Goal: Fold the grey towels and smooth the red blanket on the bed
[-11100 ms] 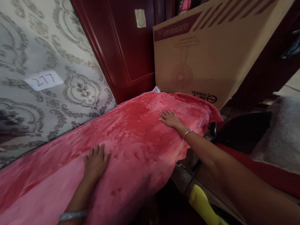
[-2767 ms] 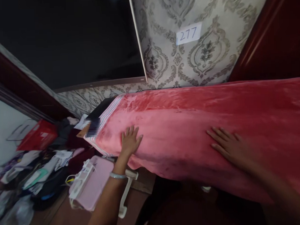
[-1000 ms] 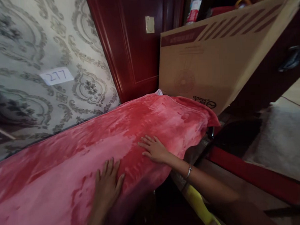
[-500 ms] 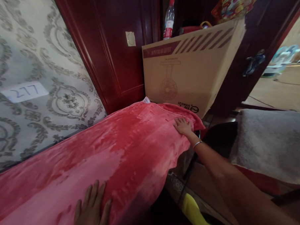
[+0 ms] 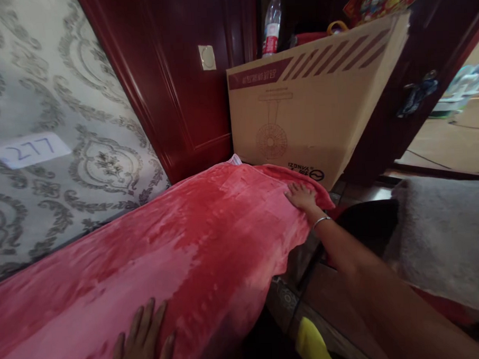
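Observation:
A red and pink plush blanket (image 5: 210,239) covers a long surface along the wall, its pile showing lighter and darker patches. Near the bottom edge, my left hand (image 5: 141,342) lies flat on it with the fingers spread. My right hand (image 5: 301,197) rests on the far right end of the blanket, close to its folded-over edge, fingers stretched out. Neither hand grips the cloth. A bracelet (image 5: 322,221) circles my right wrist. What supports the blanket is hidden beneath it.
Behind the far end stands a large cardboard box (image 5: 300,108), with a plastic bottle (image 5: 271,30) behind its top edge. A grey plush-covered seat (image 5: 452,233) is at right. Something yellow (image 5: 312,345) shows below. A paper marked 277 (image 5: 32,150) is on the wall.
Earlier, the view took in the blanket's other end, then swung back. Over the last second my right hand slid out to the far right end; my left hand shifted towards the bottom edge.

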A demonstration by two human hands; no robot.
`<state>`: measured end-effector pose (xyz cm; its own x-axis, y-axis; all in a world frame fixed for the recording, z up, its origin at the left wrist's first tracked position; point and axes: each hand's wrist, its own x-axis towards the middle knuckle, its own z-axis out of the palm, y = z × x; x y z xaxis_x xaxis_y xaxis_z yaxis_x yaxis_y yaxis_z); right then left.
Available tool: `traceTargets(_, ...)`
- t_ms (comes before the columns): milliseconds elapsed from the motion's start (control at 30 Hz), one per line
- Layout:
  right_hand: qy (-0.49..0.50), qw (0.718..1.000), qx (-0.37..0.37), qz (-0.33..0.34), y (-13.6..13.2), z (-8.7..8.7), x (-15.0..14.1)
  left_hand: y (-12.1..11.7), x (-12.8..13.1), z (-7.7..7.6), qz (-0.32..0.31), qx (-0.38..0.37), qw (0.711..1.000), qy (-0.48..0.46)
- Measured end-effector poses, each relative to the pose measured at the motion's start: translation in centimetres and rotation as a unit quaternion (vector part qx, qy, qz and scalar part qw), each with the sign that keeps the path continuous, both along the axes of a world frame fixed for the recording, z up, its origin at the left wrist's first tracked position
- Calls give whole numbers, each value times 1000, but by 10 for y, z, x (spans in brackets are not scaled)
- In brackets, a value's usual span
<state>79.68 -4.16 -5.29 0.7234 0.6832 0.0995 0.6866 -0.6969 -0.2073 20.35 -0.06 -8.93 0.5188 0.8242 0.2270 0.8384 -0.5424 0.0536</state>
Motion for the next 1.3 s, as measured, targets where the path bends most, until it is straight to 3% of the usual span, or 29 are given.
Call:
traceTargets(167,13,999,21,-35,-5,0,2,-15,16,27,14,-13,1000,-3)
traceTargets(300,9,996,83,-38,2,-1,-27,-22,21,35,4,-17,1000,-7)
traceTargets(367,-2,995,92,41,7,-1,-61,-24,21,35,3,-13,1000,-14)
traceTargets(433,-10,982,90,166,10,-1,-107,-26,22,36,2,-13,1000,-19)
traceTargets(600,8,890,67,450,4,1,-242,-33,26,41,3,-36,999,-17)
traceTargets(667,14,858,42,512,-2,1,-280,-36,27,42,8,-40,999,-11)
traceTargets(733,10,847,22,531,-6,-1,-302,-39,29,44,14,-46,999,-1)
traceTargets(933,-19,852,43,522,-8,-19,-304,-49,32,48,36,-77,996,10)
traceTargets(1033,-35,848,55,526,-7,-26,-300,-52,22,49,64,-90,994,12)
traceTargets(1167,-48,846,66,526,-8,-34,-299,-58,-19,49,137,-89,986,32)
traceTargets(1300,-60,841,69,534,-7,-39,-296,-69,-83,50,247,-79,964,63)
